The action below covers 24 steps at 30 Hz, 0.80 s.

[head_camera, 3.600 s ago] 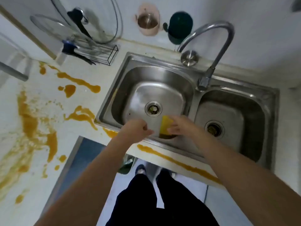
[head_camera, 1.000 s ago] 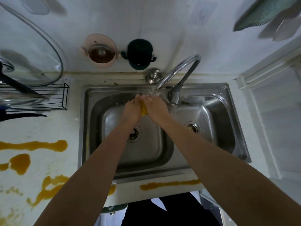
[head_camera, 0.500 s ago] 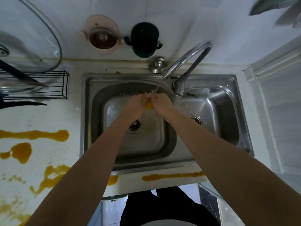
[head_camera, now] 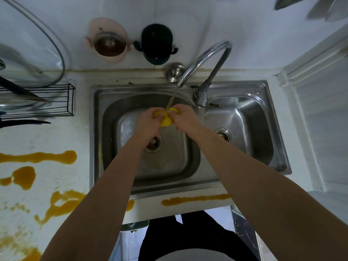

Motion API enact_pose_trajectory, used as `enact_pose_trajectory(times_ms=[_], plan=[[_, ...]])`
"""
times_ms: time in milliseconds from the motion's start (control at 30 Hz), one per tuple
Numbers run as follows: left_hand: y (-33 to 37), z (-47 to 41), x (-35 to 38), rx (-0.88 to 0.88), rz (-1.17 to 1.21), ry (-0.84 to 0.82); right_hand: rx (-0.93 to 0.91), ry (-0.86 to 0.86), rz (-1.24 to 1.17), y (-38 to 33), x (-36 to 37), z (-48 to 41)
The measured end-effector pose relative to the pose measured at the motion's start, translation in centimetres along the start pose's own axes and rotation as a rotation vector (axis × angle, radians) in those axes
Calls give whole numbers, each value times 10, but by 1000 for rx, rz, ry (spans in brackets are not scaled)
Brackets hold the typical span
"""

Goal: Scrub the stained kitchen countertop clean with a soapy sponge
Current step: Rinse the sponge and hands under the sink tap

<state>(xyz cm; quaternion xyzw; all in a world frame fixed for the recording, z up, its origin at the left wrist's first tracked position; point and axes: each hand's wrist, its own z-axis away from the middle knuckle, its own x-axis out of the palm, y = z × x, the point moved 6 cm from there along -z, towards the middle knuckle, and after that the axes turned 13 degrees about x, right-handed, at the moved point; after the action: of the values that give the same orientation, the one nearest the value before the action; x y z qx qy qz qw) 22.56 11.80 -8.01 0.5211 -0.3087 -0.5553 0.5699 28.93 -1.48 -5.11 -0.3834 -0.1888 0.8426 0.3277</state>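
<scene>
Holding the yellow sponge (head_camera: 165, 120) under the stream of water (head_camera: 172, 98) from the faucet (head_camera: 207, 53), I am keeping it over the left basin of the sink (head_camera: 111, 129) so the runoff is draining away. My left hand (head_camera: 148, 123) and right hand (head_camera: 185, 119) are both gripping it, fingers curled round its ends, which I judge is wringing water through it before scrubbing. The orange stains (head_camera: 37, 157) are lying untouched on the white surface (head_camera: 56, 132) to my left and along its front edge
</scene>
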Motion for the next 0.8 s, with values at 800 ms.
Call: enact_pose_trajectory(times_ms=[800], plan=[[35, 1, 32, -351, 1032, -112, -362, -16, 161, -34, -22, 27]])
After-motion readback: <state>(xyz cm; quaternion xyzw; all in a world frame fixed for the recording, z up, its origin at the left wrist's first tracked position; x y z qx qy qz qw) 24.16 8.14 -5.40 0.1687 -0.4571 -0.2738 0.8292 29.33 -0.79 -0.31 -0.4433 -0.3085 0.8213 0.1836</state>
